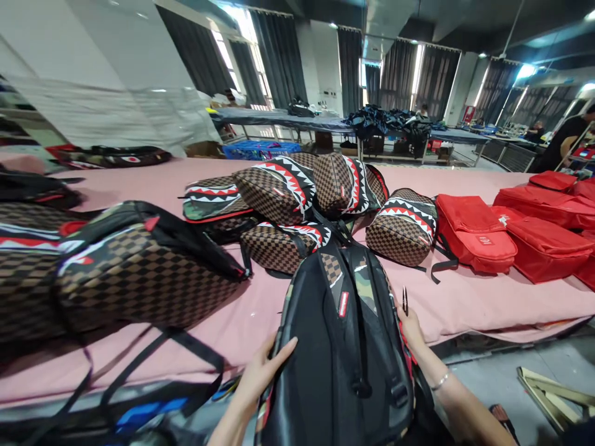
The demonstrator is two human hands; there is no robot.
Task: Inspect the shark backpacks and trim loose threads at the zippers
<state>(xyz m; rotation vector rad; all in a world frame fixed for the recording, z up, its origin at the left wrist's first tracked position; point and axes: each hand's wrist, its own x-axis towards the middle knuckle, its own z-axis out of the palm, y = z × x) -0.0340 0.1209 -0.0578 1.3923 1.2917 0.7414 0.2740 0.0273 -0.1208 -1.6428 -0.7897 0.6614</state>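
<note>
A black padded backpack (311, 353) stands in front of me, its back panel and shoulder straps facing me. My left hand (266, 375) grips its left edge, the thumb lying over the back panel. At the other edge my right hand (409, 328) is closed, touching the backpack's side. Two dark pointed tips of thread snips (405, 301) stick up from that hand; the rest of the tool is hidden. Just behind the backpack lies a heap of brown checked backpacks (274, 192) with shark-teeth prints. The fingers of both hands are partly hidden behind the backpack.
A pink-covered table (251, 310) carries more checked backpacks (153, 272) at left, with straps hanging over the front edge. Red backpacks (478, 232) lie at right. Farther back are a blue crate (260, 150) and another table (288, 119). A person (564, 142) stands at far right.
</note>
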